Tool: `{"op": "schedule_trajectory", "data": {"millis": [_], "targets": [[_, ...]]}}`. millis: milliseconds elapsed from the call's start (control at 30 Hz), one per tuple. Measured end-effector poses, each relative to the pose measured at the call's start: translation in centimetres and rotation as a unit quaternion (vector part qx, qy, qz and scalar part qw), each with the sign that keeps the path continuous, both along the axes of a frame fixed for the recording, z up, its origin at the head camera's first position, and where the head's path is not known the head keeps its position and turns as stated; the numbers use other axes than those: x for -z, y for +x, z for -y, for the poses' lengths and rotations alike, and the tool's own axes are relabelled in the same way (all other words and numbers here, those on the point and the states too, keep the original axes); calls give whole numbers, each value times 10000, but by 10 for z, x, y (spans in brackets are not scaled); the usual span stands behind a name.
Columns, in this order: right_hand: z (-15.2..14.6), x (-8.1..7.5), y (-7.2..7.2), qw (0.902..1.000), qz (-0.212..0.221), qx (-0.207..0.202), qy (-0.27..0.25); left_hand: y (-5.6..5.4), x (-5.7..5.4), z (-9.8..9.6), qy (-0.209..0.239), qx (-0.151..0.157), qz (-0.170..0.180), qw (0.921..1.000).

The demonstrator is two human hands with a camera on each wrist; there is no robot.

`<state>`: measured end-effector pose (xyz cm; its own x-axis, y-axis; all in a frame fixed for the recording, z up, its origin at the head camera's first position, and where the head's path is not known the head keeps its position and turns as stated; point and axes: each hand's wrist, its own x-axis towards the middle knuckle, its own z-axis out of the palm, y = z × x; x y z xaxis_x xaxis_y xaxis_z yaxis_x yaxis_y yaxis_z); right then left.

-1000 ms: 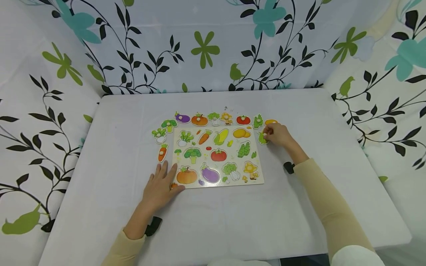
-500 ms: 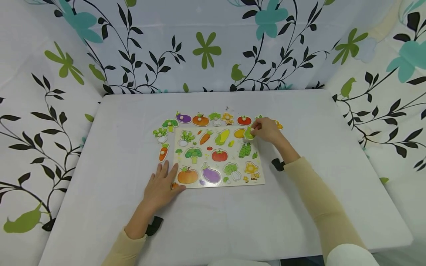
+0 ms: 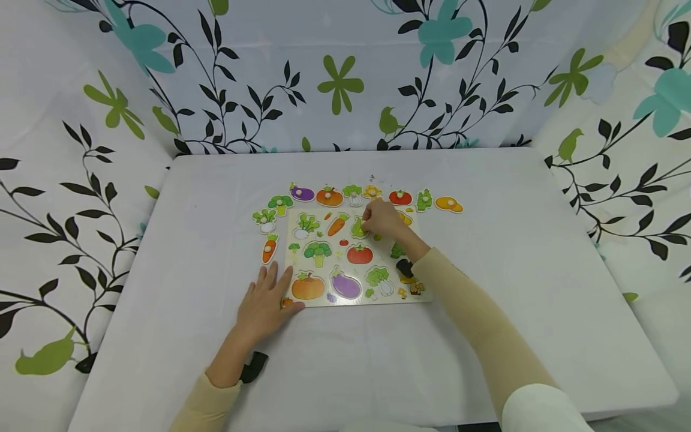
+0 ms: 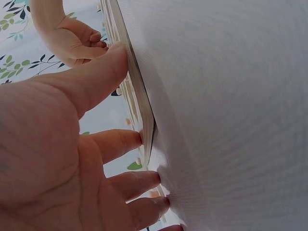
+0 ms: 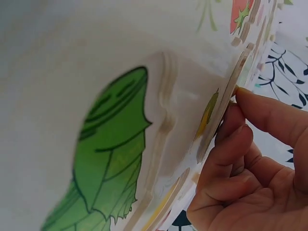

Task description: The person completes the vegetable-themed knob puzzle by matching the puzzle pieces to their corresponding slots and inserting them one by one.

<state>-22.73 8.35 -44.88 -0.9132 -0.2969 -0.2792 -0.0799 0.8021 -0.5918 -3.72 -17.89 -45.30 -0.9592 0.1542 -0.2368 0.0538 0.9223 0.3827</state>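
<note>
A vegetable puzzle board [image 3: 388,300] lies on the white table. My right hand [image 3: 384,219] is over its upper middle and pinches a green corn-shaped puzzle piece [image 3: 357,228] between thumb and fingertips. In the right wrist view this piece [image 5: 226,101] is seen nearly edge-on, tilted close over the board. It overlaps the printed corn recess in the head view. My left hand [image 3: 266,306] rests with straight fingers at the board's lower left corner. In the left wrist view, its thumb [image 4: 103,72] and index finger touch the board's edge [image 4: 139,91].
Loose knobbed pieces ring the board: carrot [image 3: 269,249], turnip [image 3: 266,221] and broccoli [image 3: 281,204] at left; eggplant [image 3: 302,193], pumpkin [image 3: 329,197] and several others behind; yellow potatoes [image 3: 449,204] at right. Patterned curtains [image 3: 340,84] stand around the table [image 3: 335,372].
My right hand took the green piece from beside the board's upper right corner and carried it left to the upper middle. The left hand stays at the lower left corner.
</note>
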Motion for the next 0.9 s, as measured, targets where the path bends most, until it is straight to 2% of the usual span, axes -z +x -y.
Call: {"op": "schedule_trajectory", "data": {"millis": [233,433,533,633,733,900], "targets": [[1,3,-4,9998,52,111,177,-1,3,0,53,-3,-53,10000],[1,2,-3,9995,69,-15,305,-2,4,0,29,-19,-33,10000],[-4,-1,-2,9997,130,-50,207,-2,3,0,-11,-14,-8,10000],[-18,-5,-3,9999,89,-76,114,-2,3,-1,-33,-7,29,10000],[-41,-9,-10,9999,-100,70,77,-2,3,-1,-46,-12,25,10000],[-89,-13,-24,9955,-429,793,296,-2,5,0,-48,-31,-3,10000]]}}
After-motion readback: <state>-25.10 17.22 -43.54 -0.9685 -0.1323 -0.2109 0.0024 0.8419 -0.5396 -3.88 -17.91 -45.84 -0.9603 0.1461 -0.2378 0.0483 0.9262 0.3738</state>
